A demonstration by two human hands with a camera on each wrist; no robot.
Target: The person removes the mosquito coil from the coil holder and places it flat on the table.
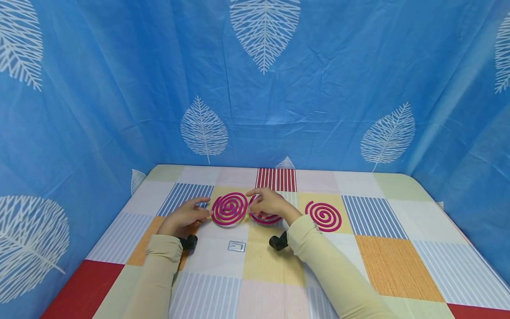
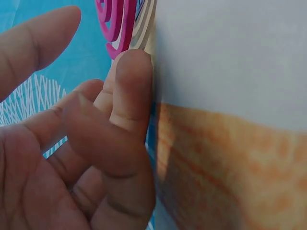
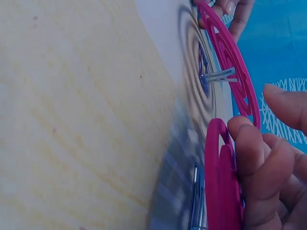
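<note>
Three magenta mosquito coils lie in a row. My left hand (image 1: 185, 218) is beside the left coil (image 1: 229, 208), its fingertips at the outer edge; the left wrist view shows a fingertip against the coil's tail (image 2: 117, 48). That coil sits raised on the prong of a small metal stand (image 3: 220, 75). Over the middle coil (image 1: 275, 219) is my right hand (image 1: 271, 204), partly covering it. Its fingers (image 3: 249, 143) are loosely bent near the edges of both coils, with the index finger stretched toward the left one. Neither hand visibly pinches a coil.
The right coil (image 1: 324, 217) lies beyond my right forearm. A flat metal stand (image 1: 237, 246) rests on the patchwork tablecloth (image 1: 275, 266) between my wrists. Another metal piece (image 3: 196, 196) shows beneath the middle coil. Blue leaf-patterned curtains (image 1: 318, 88) enclose the table's back and sides.
</note>
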